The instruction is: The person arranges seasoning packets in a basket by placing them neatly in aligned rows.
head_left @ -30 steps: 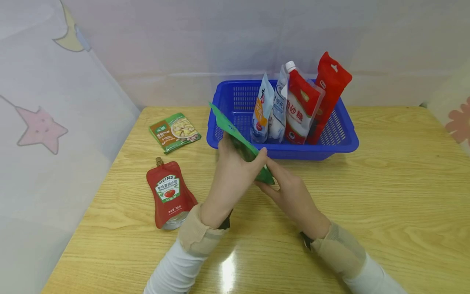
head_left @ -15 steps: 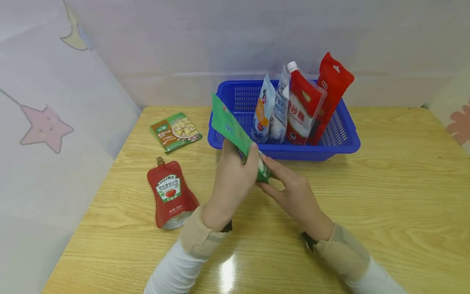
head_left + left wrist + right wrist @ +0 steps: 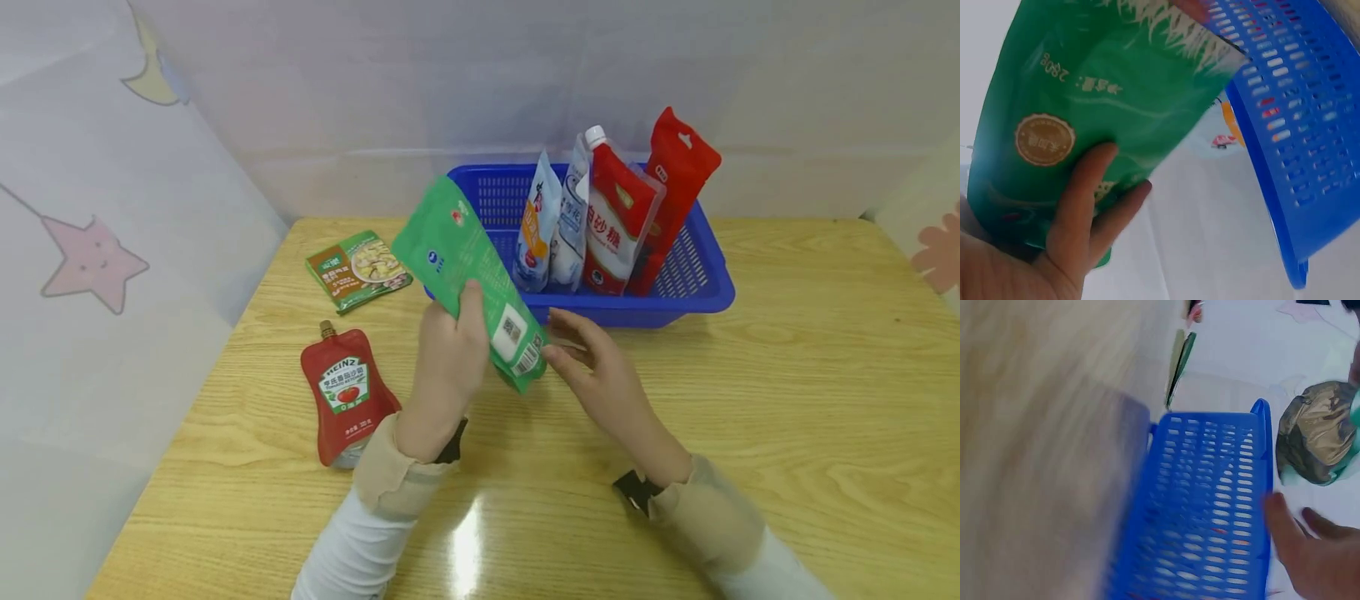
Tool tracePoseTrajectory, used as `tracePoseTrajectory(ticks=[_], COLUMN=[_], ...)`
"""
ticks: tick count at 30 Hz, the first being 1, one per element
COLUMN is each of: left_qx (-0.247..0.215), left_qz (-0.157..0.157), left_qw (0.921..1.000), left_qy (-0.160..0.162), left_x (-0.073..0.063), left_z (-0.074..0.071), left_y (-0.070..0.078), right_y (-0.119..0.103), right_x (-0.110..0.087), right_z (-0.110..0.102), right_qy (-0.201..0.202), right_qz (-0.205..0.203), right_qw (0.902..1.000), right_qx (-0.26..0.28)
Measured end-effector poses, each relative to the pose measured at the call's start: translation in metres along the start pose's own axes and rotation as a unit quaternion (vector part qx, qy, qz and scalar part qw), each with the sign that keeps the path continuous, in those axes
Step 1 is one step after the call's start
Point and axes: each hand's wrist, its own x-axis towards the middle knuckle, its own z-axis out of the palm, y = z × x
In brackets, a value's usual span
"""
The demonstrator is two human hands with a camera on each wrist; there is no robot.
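Observation:
My left hand [image 3: 453, 358] grips a green pouch [image 3: 480, 275] by its left side, thumb across the printed back. The pouch tilts in the air before the basket's left front corner, its barcode end low and to the right. From the left wrist view, the fingers [image 3: 1075, 206] lie against the pouch's other green face [image 3: 1129, 94], marked 280g. My right hand [image 3: 600, 371] is just off the pouch's lower end, its fingers loosely bent around nothing. In the right wrist view those fingers [image 3: 1285, 531] overlap the basket's edge, and the pouch's brownish bottom [image 3: 1319, 434] shows beyond.
A blue basket [image 3: 637, 317] holds several upright packets, among them a red pouch with a white cap [image 3: 618, 217] and a tall red packet [image 3: 675, 187]. On the table's left lie a flat green-and-brown seasoning packet [image 3: 358, 268] and a Heinz ketchup pouch [image 3: 348, 392].
The green pouch has turned so its printed back faces up, and its top has swung left. My right hand has let go of its lower end and drawn slightly away. My left hand still holds it.

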Motion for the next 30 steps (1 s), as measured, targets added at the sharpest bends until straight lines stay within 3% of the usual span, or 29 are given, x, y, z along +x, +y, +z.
tracePoseTrajectory(ticks=[3,6,9,11,15,20,24,28,30], left_qx=[-0.021,-0.012,0.027,0.049,0.082,0.159,0.167,0.145,0.126], left_qz=[0.020,0.040,0.040,0.037,0.032,0.024,0.027,0.022,0.013], left_qw=[0.9991,0.9981,0.9972,0.9960,0.9928,0.9831,0.9827,0.9872,0.9904], left_qy=[-0.030,-0.046,-0.057,-0.065,-0.082,-0.088,-0.077,-0.063,-0.056], left_x=[-0.001,-0.002,-0.002,-0.003,-0.004,-0.004,-0.002,0.000,0.000], left_z=[0.003,0.007,0.009,0.010,0.012,0.014,0.015,0.015,0.015], left_y=[-0.001,-0.002,-0.003,-0.002,0.000,0.001,0.000,-0.004,-0.006], right_y=[0.008,0.014,0.015,0.015,0.014,0.017,0.018,0.016,0.013], right_x=[0.004,0.006,0.007,0.007,0.007,0.009,0.010,0.011,0.011], right_z=[-0.004,-0.008,-0.011,-0.013,-0.016,-0.017,-0.017,-0.018,-0.019], right_qy=[-0.078,-0.144,-0.159,-0.150,-0.135,-0.141,-0.149,-0.137,-0.094], right_qz=[0.061,0.096,0.102,0.106,0.105,0.095,0.103,0.106,0.093], right_qw=[0.9921,0.9713,0.9574,0.9551,0.9567,0.9566,0.9572,0.9696,0.9835], right_qx=[0.077,0.164,0.218,0.232,0.236,0.237,0.226,0.173,0.123])
